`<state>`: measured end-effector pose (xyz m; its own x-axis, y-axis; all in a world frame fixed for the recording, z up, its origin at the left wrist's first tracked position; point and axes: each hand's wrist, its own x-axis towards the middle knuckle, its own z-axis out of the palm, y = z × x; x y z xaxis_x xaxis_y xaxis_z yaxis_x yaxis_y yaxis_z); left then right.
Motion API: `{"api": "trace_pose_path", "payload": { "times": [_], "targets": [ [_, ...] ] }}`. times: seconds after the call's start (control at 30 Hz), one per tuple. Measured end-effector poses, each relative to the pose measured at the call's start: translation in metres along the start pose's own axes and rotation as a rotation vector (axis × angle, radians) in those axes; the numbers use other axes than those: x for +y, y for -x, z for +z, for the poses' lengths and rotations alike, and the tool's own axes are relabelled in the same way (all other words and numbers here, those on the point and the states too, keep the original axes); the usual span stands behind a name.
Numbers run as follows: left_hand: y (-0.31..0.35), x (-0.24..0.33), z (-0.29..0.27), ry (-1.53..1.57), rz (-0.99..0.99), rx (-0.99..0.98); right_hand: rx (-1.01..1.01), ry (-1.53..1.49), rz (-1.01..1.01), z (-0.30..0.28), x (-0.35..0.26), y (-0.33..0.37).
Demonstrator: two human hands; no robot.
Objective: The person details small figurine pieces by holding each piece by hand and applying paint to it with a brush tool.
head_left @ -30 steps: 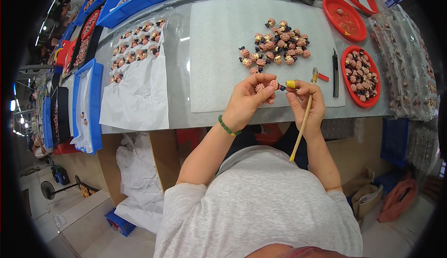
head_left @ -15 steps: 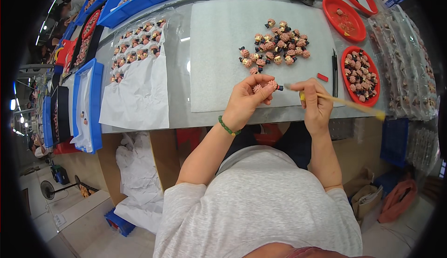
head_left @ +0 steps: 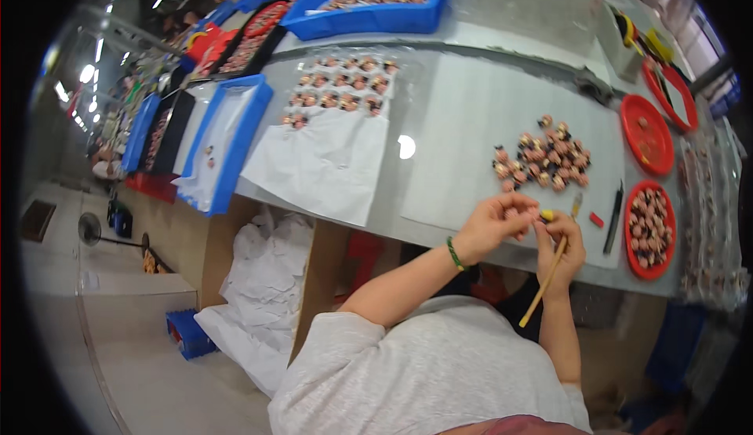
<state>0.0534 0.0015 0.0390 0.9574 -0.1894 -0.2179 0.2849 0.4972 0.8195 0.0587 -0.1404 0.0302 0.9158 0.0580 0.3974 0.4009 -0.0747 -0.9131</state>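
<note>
My left hand (head_left: 496, 227), a green bead bracelet at its wrist, pinches a small pink figurine (head_left: 532, 214) that its fingers partly cover. Close beside it, my right hand (head_left: 562, 253) is closed around a brush (head_left: 549, 280) with a thin wooden handle. The bristles point away from me and the handle slants down toward my lap. A small yellow piece (head_left: 547, 215) shows at the right fingertips, against the figurine. Just beyond my hands, a pile of pink-headed figurines with dark bases (head_left: 541, 160) lies on a white foam sheet (head_left: 451, 149).
Right of the pile lie a small red block (head_left: 596, 220) and a black pen-like tool (head_left: 614, 217). A red bowl (head_left: 649, 273) holds more figurines; another red bowl (head_left: 647, 109) stands behind it. Leftward are a paper sheet (head_left: 321, 168) with figurine rows and a blue tray (head_left: 252, 133).
My view has swung left, so the table appears farther right. The brush has turned in my right hand, its bristles away from the figurine. The yellow piece now meets the figurine.
</note>
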Motion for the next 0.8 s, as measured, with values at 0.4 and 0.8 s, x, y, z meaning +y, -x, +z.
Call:
{"api": "trace_pose_path", "payload": {
  "times": [0.4, 0.8],
  "targets": [
    [0.001, 0.001, 0.002, -0.583, 0.221, 0.017, -0.339, -0.085, 0.345, -0.021, -0.018, -0.019],
    [0.032, 0.076, -0.026, -0.299, 0.527, 0.180, -0.209, -0.343, 0.291, 0.010, -0.035, -0.024]
  ]
}}
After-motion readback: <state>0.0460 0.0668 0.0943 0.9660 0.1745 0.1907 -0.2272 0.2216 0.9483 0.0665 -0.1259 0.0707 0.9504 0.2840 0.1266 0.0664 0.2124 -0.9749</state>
